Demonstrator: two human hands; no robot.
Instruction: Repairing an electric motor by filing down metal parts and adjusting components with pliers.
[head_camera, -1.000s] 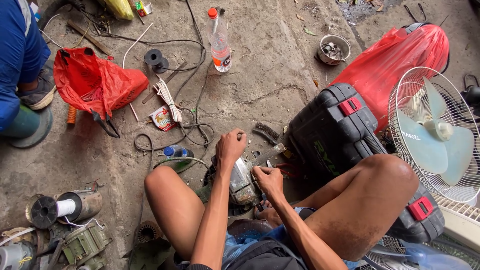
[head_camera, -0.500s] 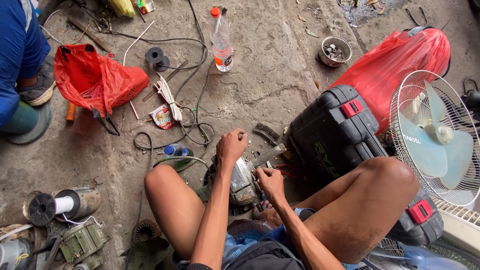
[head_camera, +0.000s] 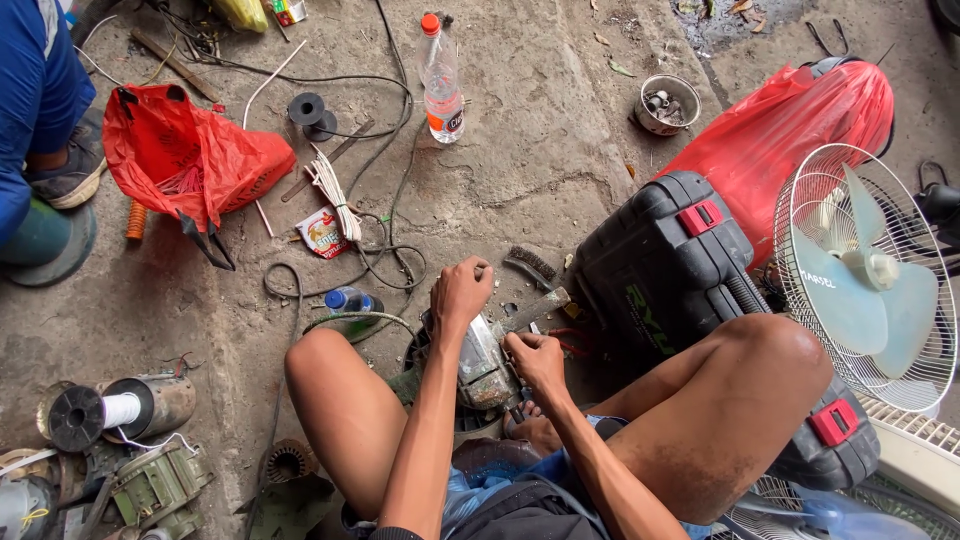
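Rough concrete floor, stained and strewn with cables and scraps, carries everything; the person sits on it with knees apart. Between the knees lies a grey motor housing, its long axis running from the person's lap away toward the upper left, slightly tilted. The left hand rests on the far end of the housing, its grip curled down over the top, though whether the fingers close fully around it cannot be told. The right hand sits just beside the housing's right flank, nearer the body, its grip narrow and fisted on a metal tool whose flat shaft points up and right, away from the housing. So the housing lies left of the right hand and under the left one, with the left hand closer to its far end. A black case with red latches stands right of the hands, a fan beyond it. A red bag and a bottle lie well apart, farther off.
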